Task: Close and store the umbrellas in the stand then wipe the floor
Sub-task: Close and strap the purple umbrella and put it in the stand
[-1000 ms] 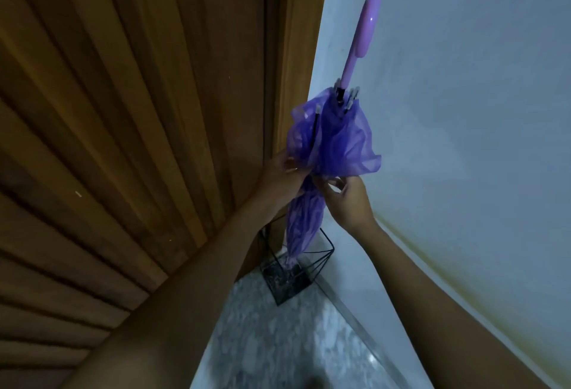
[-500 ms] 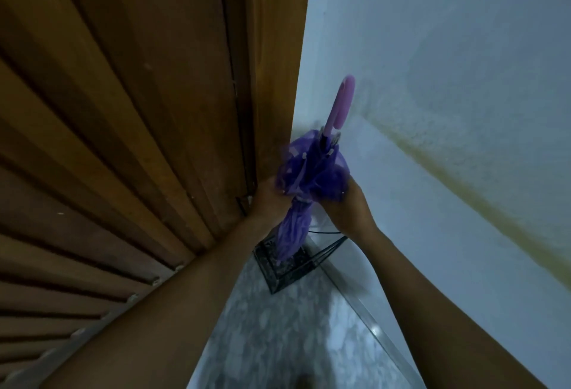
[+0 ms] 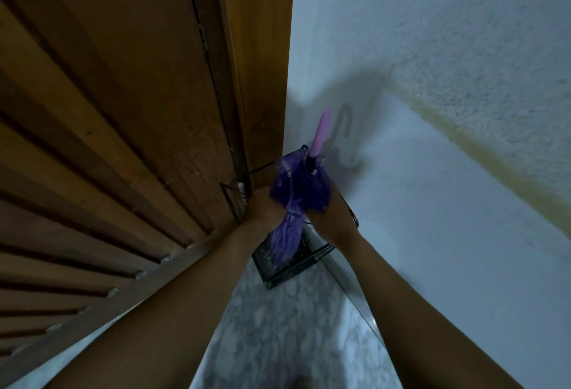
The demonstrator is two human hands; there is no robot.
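Umbrella stands nearly upright between both hands, with lilac handle up and tip down in the black wire stand. Its bunched purple cloth is clasped by the left hand and the right hand from either side, equally near. The way seems straight down along its axis.

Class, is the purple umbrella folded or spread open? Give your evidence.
Folded. The purple umbrella has its canopy bunched round the shaft, lower end down in the wire stand.
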